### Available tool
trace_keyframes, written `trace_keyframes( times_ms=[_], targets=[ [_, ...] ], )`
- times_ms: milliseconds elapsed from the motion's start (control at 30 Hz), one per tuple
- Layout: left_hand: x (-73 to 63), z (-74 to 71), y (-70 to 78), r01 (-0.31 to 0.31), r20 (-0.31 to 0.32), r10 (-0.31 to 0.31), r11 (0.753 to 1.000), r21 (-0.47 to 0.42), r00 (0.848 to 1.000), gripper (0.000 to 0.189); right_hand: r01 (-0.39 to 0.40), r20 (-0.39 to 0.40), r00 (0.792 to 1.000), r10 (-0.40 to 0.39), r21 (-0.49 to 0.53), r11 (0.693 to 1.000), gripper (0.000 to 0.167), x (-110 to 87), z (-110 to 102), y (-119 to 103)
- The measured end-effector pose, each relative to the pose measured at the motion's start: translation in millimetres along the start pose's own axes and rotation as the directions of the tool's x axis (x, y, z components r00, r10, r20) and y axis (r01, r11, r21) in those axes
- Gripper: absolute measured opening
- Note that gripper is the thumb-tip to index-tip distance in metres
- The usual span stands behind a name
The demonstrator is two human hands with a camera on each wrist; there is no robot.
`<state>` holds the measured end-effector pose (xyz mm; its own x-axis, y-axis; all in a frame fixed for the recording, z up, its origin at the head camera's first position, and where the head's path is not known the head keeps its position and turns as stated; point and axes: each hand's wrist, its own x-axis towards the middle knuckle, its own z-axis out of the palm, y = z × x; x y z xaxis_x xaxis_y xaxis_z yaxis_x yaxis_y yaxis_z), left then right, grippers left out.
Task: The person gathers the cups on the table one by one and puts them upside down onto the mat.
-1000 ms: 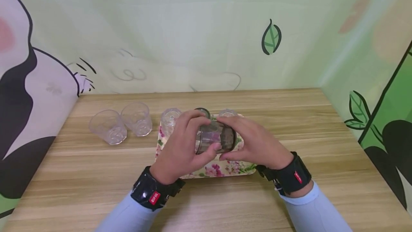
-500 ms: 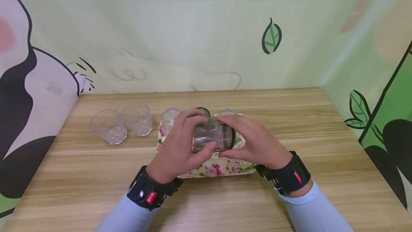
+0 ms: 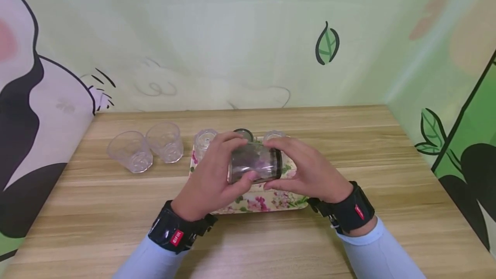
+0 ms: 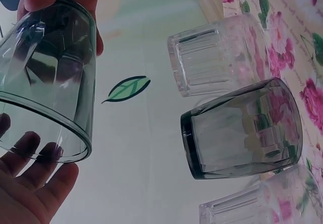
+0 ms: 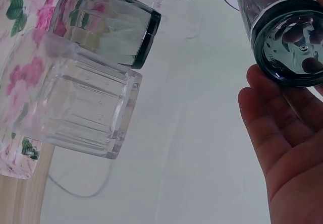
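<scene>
A smoky grey drinking glass [image 3: 256, 162] lies sideways in the air above a floral tray [image 3: 259, 203]. Its rim faces left and its thick base faces right. My left hand [image 3: 209, 175] holds the rim end, thumb on the near side, fingers over the top. With thumb and fingers my right hand [image 3: 310, 171] grips the base end. Behind, upside down at the tray's far side, stand a clear glass [image 3: 204, 141], another grey glass [image 4: 242, 133] and a second clear glass [image 5: 88, 98]. In the head view my hands partly hide the tray and these glasses.
Two clear glasses [image 3: 164, 143] stand upright on the wooden table [image 3: 97, 210], left of the tray. A printed cloth wall [image 3: 232, 46] with cartoon drawings rises along the table's back edge and sides.
My left hand has shifted slightly left and the held glass has turned a little about its length. The right hand stays almost in place; the other glasses and the tray have not moved.
</scene>
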<state>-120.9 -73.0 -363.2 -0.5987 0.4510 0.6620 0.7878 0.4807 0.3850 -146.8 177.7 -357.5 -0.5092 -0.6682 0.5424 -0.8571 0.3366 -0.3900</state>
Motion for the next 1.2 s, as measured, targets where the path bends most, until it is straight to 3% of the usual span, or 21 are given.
trace_keyframes(
  times_ms=[367, 600, 1200],
  targets=[
    [0.3, -4.3, -2.0, -0.01, -0.002, 0.01, 0.999, 0.037, 1.0, 0.061, 0.011, -0.043, 0.999, -0.012, -0.019, 1.0, 0.073, -2.2, -2.0, 2.5],
    [1.5, -13.1, -3.4, -0.026, -0.038, 0.028, 0.998, 0.061, 0.999, 0.052, 0.027, -0.063, 0.998, -0.029, -0.032, 0.999, 0.07, -3.0, -4.2, 3.4],
    [-1.3, -18.7, -9.3, -0.017, -0.037, 0.02, 0.997, 0.075, 0.999, 0.054, -0.06, 0.024, 0.998, 0.064, -0.127, 0.99, 0.07, -6.6, -13.4, 6.7]
  ],
)
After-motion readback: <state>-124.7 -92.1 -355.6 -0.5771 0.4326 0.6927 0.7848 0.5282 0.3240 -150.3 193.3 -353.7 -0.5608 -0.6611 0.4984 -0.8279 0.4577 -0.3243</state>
